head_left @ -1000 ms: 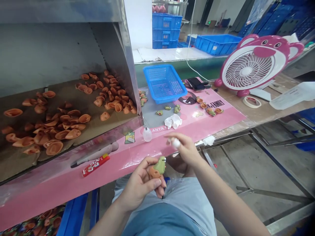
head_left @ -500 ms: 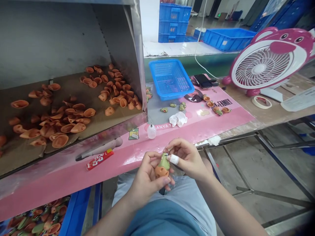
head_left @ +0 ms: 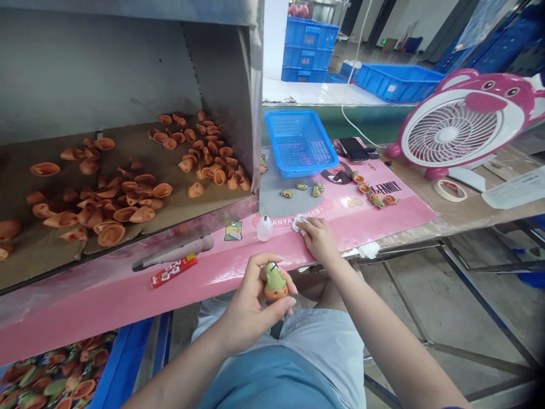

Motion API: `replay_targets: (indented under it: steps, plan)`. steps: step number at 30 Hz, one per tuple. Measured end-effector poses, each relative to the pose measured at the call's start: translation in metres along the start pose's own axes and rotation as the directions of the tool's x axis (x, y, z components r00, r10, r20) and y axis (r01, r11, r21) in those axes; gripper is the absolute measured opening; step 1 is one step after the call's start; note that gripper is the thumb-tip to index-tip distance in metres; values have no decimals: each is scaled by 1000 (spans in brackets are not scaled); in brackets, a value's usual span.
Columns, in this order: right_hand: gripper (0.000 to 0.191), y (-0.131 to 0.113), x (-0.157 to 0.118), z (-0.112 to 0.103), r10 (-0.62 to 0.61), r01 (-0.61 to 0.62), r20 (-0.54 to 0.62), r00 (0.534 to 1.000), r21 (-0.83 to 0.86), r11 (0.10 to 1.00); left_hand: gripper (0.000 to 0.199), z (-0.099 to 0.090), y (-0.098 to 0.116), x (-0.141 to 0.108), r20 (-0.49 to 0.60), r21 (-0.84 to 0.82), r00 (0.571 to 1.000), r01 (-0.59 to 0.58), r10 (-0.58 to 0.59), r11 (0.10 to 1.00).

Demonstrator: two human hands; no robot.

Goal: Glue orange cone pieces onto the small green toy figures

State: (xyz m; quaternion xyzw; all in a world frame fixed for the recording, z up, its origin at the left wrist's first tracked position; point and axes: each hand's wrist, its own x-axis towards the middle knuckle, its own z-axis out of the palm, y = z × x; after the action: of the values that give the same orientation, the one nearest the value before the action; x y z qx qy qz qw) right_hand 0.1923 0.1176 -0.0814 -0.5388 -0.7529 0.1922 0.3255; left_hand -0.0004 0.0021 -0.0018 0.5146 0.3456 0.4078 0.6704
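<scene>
Right hand (head_left: 319, 241) has left the figure and come down to the pink mat (head_left: 361, 227), while the figure stays up in the other hand.

Left of the pink mat stands a steel shelf (head_left: 106, 74), its cardboard floor strewn with orange shells (head_left: 142, 214). Below the pink mat's near edge, a bin (head_left: 57, 369) holds more orange pieces, some with green on them. A fan (head_left: 447, 135) stands beyond the mat's far right corner, and a blue basket (head_left: 289, 116) sits on its far edge. Along that far side lie a phone (head_left: 355, 149) and a scatter of small green figures (head_left: 301, 186). A bottle (head_left: 264, 229) stands near the middle of the mat, and a red tube (head_left: 174, 270) lies near its left end.

The right hand is curled downward, fingers on a white cloth (head_left: 299, 223) on the mat. The fingers hide most of the cloth, so whether they pinch it or only press it is hard to say. Left hand (head_left: 249, 301) is closed around the figure (head_left: 275, 282), holding it above the lap, just off the mat's near edge. Its fingers cup the orange base, and the thumb lies along the side, leaving the green top largely uncovered.
</scene>
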Motion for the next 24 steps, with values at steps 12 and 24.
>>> replay_targets:
  steps: [12,24]
  plan:
    - [35,-132,-84,-42,-497,500,-257,829,-60,864,50,-4,-8,-3,-92,559,935,-237,344,794]
    - [45,-124,-92,-42,-487,470,-244,838,-128,873,53,-2,-7,-4,-106,590,915,-258,390,765]
